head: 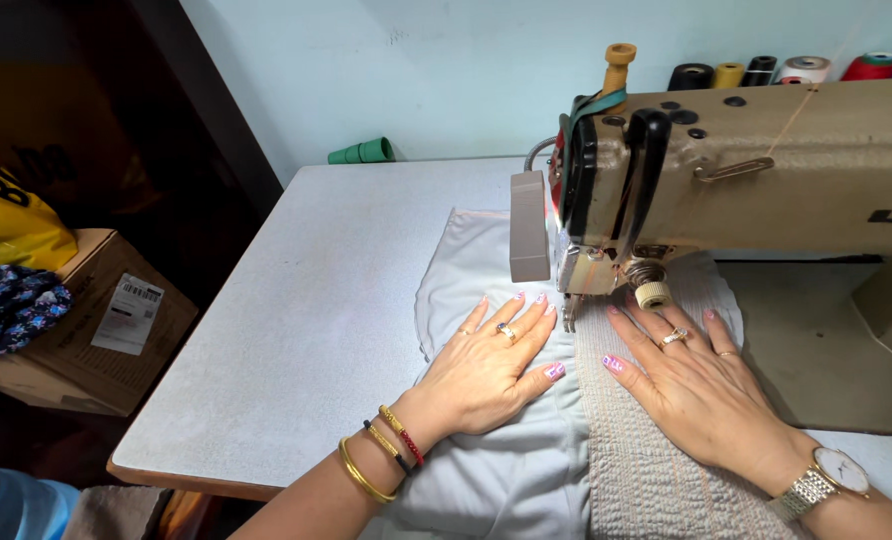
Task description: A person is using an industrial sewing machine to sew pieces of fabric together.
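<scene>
My left hand lies flat, fingers spread, on smooth pale grey fabric just left of the needle area. My right hand presses flat on a strip of textured, ribbed grey fabric that runs under the presser foot of a beige industrial sewing machine. Both hands wear rings; the left wrist has bangles, the right a watch. The fingertips of both hands sit close on either side of the presser foot. Neither hand grips anything.
The work lies on a light grey table whose front edge is at the lower left. A green thread cone lies at the back. Thread spools stand behind the machine. A cardboard box, yellow bag and patterned cloth sit left.
</scene>
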